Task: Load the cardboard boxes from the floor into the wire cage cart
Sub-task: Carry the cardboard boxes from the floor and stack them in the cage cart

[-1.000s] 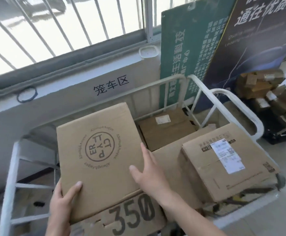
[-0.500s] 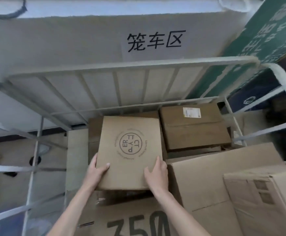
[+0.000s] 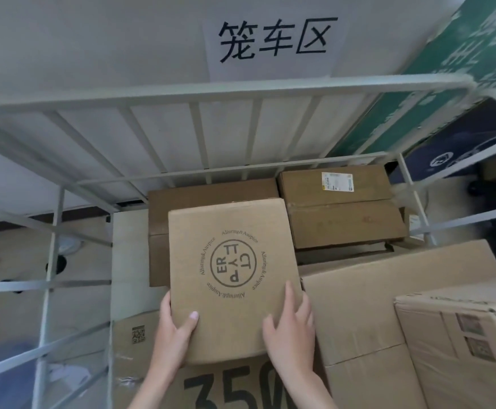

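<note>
A flat cardboard box with a round printed logo (image 3: 235, 261) lies inside the white wire cage cart (image 3: 226, 87), on top of other boxes. My left hand (image 3: 176, 329) grips its near left corner, thumb on top. My right hand (image 3: 291, 326) holds its near right corner, fingers spread over the lid. Under its near edge sits a box marked 350 (image 3: 158, 379). A darker brown box (image 3: 164, 208) lies beneath its far side.
A brown box with a shipping label (image 3: 338, 202) sits at the cart's back right. A large box (image 3: 367, 296) and a taped box (image 3: 462, 343) fill the right side. Bare cart floor (image 3: 128, 255) shows on the left. A wall sign (image 3: 273, 39) hangs behind.
Both hands carried the logo box from above the cart's near side down onto the stack inside. The view has moved closer and lower over the cart.
</note>
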A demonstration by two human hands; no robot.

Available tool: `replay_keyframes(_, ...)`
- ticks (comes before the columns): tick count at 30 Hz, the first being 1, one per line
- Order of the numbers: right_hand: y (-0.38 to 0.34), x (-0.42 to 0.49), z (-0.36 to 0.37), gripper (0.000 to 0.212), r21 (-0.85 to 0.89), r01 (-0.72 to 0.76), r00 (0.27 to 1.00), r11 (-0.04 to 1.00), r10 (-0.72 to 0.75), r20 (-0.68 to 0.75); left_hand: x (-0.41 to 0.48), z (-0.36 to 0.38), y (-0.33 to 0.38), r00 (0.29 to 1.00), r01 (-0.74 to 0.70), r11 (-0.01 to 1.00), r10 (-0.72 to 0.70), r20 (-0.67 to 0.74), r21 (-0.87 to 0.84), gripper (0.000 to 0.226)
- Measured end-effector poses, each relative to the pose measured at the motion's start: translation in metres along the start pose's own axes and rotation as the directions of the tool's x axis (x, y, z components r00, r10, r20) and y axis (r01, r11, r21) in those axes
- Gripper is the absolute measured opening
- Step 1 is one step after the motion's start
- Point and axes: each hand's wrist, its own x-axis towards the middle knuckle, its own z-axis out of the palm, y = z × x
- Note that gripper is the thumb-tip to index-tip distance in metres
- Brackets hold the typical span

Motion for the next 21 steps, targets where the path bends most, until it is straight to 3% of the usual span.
replay_keyframes(9, 0.020, 0.007, 0.010, 0.072, -0.056, 0.103, 0.995, 0.993, -0.102, 0.021, -0.002, 0.010, 0.004, 1.000, -0.013, 0.991, 0.009, 0.027, 0.132, 0.076)
replay_keyframes(15, 0.021, 0.023, 0.016, 0.056, -0.240, 0.268, 0.962, 0.933, -0.273, 0.012, 0.019, 0.023, 0.019, 0.998, -0.034, 0.994, 0.040, -0.056, 0.100, 0.059)
replay_keyframes(21, 0.025, 0.039, 0.011, 0.058, -0.297, 0.374, 0.926, 0.879, -0.372, 0.063, 0.048, 0.027, 0.023, 0.993, -0.018, 0.981, 0.040, -0.112, 0.192, 0.068)
